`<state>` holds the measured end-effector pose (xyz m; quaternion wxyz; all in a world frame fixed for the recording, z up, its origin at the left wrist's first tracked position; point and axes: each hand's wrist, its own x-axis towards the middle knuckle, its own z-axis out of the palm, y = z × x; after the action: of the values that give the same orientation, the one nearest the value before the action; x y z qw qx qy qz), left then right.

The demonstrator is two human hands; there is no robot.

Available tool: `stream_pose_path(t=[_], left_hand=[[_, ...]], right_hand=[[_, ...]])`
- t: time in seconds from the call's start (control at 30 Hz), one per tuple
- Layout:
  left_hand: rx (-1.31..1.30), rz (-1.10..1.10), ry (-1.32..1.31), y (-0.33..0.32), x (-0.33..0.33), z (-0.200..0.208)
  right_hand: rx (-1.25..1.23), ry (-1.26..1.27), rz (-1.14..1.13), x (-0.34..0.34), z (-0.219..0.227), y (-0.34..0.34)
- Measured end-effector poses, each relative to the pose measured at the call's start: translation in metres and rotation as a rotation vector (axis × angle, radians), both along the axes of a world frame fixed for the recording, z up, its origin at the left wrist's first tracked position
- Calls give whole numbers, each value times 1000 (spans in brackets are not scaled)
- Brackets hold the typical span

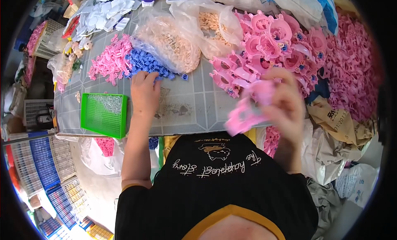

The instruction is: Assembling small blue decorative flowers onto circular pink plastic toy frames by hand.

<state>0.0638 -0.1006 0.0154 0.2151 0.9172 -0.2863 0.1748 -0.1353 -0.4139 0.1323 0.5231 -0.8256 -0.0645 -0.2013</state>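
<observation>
My left hand is at the near edge of a heap of small blue plastic pieces. Its fingers are curled, with a blue piece at the fingertips. In my right hand, blurred by motion, is a pink plastic part with ring-like openings, held over the table's front edge. Just beyond it rises a pile of similar pink parts, some with blue pieces fitted on them. Small pink pieces lie heaped to the left of the blue ones.
A green tray with tiny silvery bits sits at the table's front left. Clear plastic bags of beige pieces lie at the back. White pieces cover the far left corner. A large mass of pink parts stands at the right.
</observation>
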Motion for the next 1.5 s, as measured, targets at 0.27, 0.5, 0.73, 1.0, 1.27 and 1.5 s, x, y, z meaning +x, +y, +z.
stream_pose_path(t=[0.27,0.5,0.73,1.0,1.27,1.5], left_hand=[[-186,-42,184,1,-12,13],[-407,-441,247,-5,-46,49],[-225,-690,289,-9,-51,61],[-36,-762,155,-13,-51,66],[-278,-337,383,-19,-74,61],[-923,-105,1292,-36,-91,33]], right_hand=[[521,437,250,64,-101,82],[150,305,148,107,-122,90],[121,283,370,111,-113,85],[65,241,433,113,-106,81],[-46,99,317,113,-96,77],[-148,-13,264,112,-79,82]])
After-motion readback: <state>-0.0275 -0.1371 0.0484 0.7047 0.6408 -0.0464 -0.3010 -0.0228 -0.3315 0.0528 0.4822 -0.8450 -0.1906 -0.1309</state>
